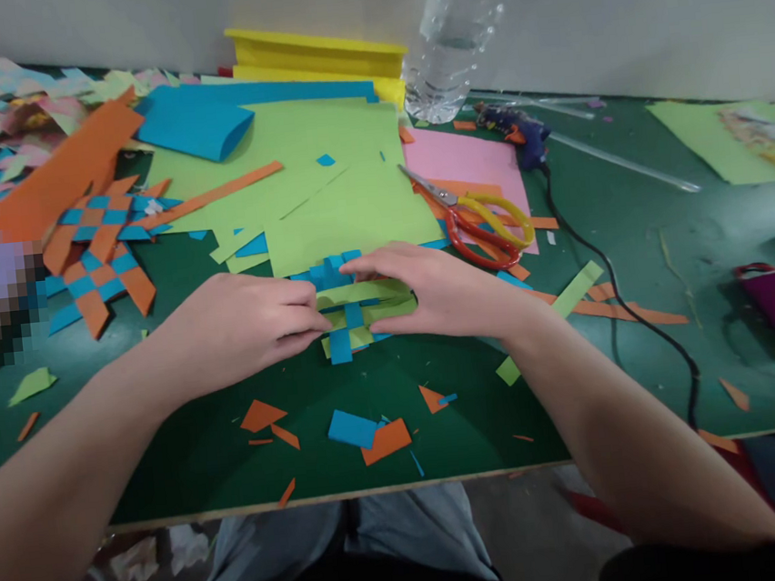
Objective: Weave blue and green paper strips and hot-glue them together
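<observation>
A small weave of blue and green paper strips (353,315) lies in front of me on the table, between both hands. My left hand (253,320) pinches the weave at its left edge, fingertips together. From the right, my right hand (443,292) curves over the same weave, with its thumb at the near side and fingers at the far side; they partly hide its right end. Just beyond the hands is a large green paper sheet (350,184). Scissors (483,222) with red and yellow handles rest to the right of it.
A finished orange-and-blue weave (98,232) sits at left beside an orange sheet (67,166). At the back stand a water bottle (453,47) and yellow folded paper (316,55). A glue gun (520,136) trails its black cord. Paper scraps (352,429) litter the front edge.
</observation>
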A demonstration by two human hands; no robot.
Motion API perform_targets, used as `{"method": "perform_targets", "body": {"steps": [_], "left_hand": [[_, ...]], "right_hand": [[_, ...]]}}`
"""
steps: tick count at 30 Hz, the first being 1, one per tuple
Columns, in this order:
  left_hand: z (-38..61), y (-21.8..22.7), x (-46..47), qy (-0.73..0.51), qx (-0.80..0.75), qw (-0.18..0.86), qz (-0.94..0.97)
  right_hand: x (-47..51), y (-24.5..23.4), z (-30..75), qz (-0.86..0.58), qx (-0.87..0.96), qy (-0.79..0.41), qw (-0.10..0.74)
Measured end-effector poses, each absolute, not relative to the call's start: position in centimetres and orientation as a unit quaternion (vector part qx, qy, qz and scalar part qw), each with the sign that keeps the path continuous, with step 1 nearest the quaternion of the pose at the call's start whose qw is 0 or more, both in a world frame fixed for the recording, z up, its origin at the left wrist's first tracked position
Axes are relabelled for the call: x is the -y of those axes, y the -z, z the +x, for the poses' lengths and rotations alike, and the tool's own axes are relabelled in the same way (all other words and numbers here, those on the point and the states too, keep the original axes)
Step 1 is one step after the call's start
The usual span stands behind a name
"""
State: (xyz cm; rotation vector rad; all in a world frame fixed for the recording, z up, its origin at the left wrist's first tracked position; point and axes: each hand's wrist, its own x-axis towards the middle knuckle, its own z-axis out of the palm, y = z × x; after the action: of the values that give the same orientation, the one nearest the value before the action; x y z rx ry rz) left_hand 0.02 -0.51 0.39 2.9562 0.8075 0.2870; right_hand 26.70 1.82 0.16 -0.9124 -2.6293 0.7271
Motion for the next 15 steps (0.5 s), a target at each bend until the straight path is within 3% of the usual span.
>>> {"method": "perform_targets", "body": {"steps": [15], "left_hand": [[0.55,0.11,0.82,-0.097,-0.261,0.003,0.960]], "right_hand": [[-1.74,-0.30,26.70,-0.307,0.909,-0.251,0.131]]}}
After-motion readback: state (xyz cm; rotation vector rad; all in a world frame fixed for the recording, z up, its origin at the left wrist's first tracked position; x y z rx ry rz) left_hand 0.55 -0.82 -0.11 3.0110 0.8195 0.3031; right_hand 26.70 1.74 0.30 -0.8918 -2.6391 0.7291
